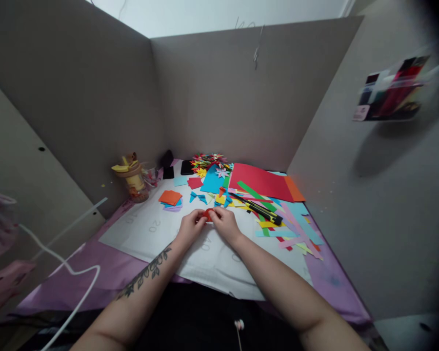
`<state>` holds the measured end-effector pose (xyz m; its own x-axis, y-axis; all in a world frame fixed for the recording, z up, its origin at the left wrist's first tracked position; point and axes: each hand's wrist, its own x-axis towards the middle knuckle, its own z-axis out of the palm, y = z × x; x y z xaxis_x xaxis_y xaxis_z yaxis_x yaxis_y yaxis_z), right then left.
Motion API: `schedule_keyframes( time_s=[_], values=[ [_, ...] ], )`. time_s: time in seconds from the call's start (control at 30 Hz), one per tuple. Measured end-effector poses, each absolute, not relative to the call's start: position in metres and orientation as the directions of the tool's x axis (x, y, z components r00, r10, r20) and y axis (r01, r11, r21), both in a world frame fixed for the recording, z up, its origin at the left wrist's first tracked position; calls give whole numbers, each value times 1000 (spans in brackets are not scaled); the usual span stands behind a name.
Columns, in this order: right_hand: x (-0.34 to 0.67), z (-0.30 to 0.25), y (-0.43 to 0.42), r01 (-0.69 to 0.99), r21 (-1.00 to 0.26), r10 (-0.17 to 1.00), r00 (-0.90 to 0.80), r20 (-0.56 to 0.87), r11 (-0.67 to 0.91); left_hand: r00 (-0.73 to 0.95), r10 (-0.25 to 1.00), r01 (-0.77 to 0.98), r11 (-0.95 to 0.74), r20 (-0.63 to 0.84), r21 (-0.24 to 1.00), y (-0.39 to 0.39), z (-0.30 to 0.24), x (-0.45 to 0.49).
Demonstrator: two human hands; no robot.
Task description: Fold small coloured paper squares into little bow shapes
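A small piece of red paper (208, 214) is pinched between my two hands over the white sheet (183, 268). My left hand (193, 225) grips it from the left, thumb and fingers closed together. From the other side my right hand (225, 225) pinches the same piece. Its folds are mostly covered by my fingertips. Just beyond my hands lie small blue folded paper pieces (198, 197) and an orange folded piece (222, 192). Left of these sits a stack of square papers with an orange one (170, 197) on top.
A black and yellow utility knife (263, 211) rests on cut paper strips (296, 226) at the right. Red sheets (258, 180) and a pile of folded paper stars (208, 161) lie behind. A brown and yellow cup (134, 183) stands at the left; a white cable (73, 270) hangs nearby.
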<state>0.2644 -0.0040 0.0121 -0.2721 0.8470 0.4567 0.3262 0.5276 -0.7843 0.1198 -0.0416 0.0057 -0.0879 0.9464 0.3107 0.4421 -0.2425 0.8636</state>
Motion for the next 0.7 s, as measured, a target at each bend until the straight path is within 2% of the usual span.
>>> schedule_keyframes(
  time_s=[0.23, 0.43, 0.57, 0.7],
  values=[
    [261, 8, -2, 197, -863, 868, -292, 402, 466, -183, 947, 366, -183, 264, 912, -40, 6, 117],
    [259, 2, 5, -15, -967, 938, -242, 249, 253, -252, 950, 260, -117, 184, 958, -39, 10, 119],
    [259, 2, 5, -98, -988, 946, -290, 143, 119, -251, 951, 202, -130, 180, 971, -39, 8, 119],
    [260, 2, 6, -175, -984, 935, -347, 71, 10, -258, 944, 225, -150, 207, 963, -38, 7, 118]
  ],
)
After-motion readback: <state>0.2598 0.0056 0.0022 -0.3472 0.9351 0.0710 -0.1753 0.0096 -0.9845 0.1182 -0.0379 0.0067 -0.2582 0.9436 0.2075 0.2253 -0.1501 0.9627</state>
